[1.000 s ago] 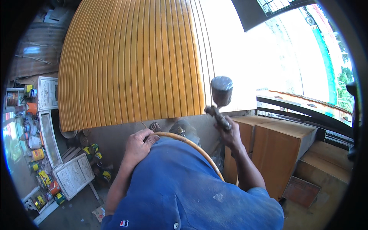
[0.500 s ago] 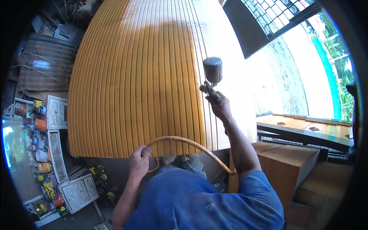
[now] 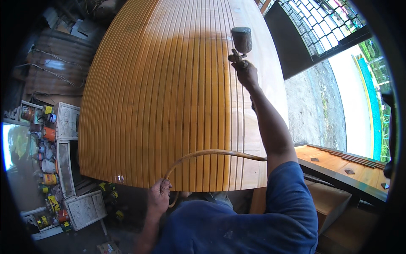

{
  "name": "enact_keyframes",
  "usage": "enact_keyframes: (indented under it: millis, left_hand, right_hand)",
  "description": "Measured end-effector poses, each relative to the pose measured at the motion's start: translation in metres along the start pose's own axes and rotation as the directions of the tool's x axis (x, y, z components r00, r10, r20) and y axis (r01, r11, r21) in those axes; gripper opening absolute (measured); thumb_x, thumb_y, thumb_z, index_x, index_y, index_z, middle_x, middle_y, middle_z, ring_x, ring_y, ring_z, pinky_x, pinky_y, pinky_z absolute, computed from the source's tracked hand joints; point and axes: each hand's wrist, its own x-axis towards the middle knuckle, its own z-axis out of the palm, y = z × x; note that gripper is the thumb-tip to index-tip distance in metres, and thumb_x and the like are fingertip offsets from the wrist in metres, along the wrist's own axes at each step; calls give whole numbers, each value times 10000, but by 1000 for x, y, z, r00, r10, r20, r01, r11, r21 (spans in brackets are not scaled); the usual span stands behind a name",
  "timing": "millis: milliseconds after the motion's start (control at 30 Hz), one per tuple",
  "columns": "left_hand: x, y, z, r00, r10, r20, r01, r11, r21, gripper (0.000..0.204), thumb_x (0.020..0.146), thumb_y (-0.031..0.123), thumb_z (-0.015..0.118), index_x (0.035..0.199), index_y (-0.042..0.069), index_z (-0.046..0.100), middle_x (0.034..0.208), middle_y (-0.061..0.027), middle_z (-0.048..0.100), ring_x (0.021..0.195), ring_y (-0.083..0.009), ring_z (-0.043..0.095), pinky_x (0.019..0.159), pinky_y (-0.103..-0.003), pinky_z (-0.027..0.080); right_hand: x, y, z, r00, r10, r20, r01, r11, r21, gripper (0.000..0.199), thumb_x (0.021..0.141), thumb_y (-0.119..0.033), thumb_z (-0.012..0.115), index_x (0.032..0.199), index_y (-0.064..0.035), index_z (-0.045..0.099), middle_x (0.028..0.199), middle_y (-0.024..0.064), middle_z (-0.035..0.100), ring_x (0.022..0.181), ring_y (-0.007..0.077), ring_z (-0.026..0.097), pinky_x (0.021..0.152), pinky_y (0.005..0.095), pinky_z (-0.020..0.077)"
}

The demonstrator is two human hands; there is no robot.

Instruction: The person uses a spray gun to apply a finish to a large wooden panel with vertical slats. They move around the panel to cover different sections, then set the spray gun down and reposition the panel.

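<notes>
A large grooved wooden panel (image 3: pixel 160 106) fills the middle of the view. Most of its left and near surface is a glossy amber, while the right strip and far part are pale. Over the far right of the panel, my right hand (image 3: pixel 247 75) grips a spray gun (image 3: pixel 242 44) with a grey cup on top. A tan air hose (image 3: pixel 203 152) arches across the panel's near edge from my right forearm. My left hand (image 3: pixel 159 195) is closed around this hose just in front of the near left part of the panel.
Paint cans (image 3: pixel 50 179) and bottles crowd a shelf at the left, beside pale carved wooden pieces (image 3: pixel 86 210). Wooden boxes (image 3: pixel 327 199) stand at the near right, below a wooden panel with dark square pieces (image 3: pixel 342 169). A metal grille (image 3: pixel 323 21) is at the far right.
My right arm has stretched farther forward, carrying the spray gun toward the panel's far end. My left hand still holds the hose. The view has shifted slightly.
</notes>
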Motion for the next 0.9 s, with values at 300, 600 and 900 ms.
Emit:
enact_keyframes:
  millis: [300, 600, 900]
  left_hand:
    - [-3, 1, 8, 998, 13, -58, -12, 1000, 29, 407, 1105, 359, 602, 917, 4, 662, 623, -25, 497, 596, -93, 505, 538, -324, 402]
    - [-12, 5, 7, 988, 143, 50, -147, 987, 69, 431, 1092, 403, 614, 933, 8, 680, 666, -15, 557, 631, -90, 521, 572, -290, 428]
    - [-30, -5, -5, 951, 139, 276, -202, 955, 215, 390, 1055, 395, 667, 1007, 11, 716, 725, -65, 643, 701, -129, 587, 651, -330, 498]
  right_hand:
    - [57, -39, -12, 987, -141, -82, 138, 990, -30, 337, 967, -442, 728, 1230, -235, 772, 1088, 170, 780, 1045, 379, 736, 879, 465, 566]
    - [-101, -41, -67, 955, -2, 297, 26, 997, -77, 335, 967, -336, 769, 1124, -42, 739, 981, 189, 772, 888, 290, 750, 797, 417, 558]
    - [-276, -49, -125, 848, 130, 514, -189, 980, 64, 256, 940, -165, 812, 1111, -7, 704, 833, 64, 687, 760, 130, 576, 701, 344, 499]
